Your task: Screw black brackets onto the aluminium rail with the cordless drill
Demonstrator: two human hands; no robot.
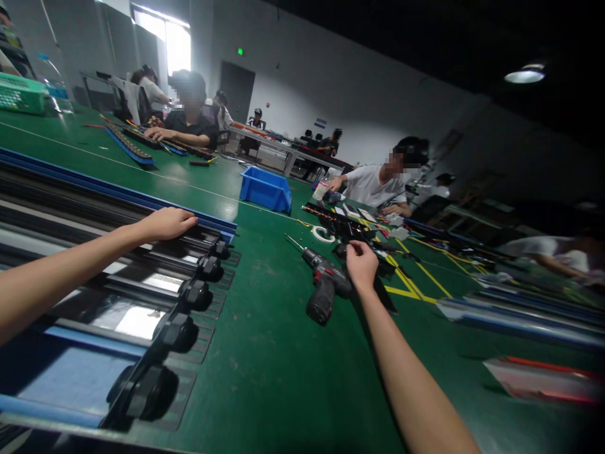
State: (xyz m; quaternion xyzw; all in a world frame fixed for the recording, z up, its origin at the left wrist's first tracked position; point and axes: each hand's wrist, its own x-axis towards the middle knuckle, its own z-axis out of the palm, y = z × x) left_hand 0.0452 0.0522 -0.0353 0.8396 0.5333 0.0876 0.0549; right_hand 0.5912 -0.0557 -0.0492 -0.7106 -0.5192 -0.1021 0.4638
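Note:
My left hand [167, 223] lies palm down on the far end of a long black rail assembly [142, 296] with several black round knobs along its right edge; its fingers are stretched out. My right hand [362, 263] reaches across the green table, fingers curled in a pinch over a pile of small black parts [354, 230]; what it holds is hidden. A red and black cordless drill [324, 284] lies on the table just left of that hand.
A blue plastic bin [265, 189] stands further back on the green table [265, 353]. A roll of white tape [322, 234] lies near the parts. Other people sit working at the far side and at the right. Long blue and silver strips [520, 315] lie at the right.

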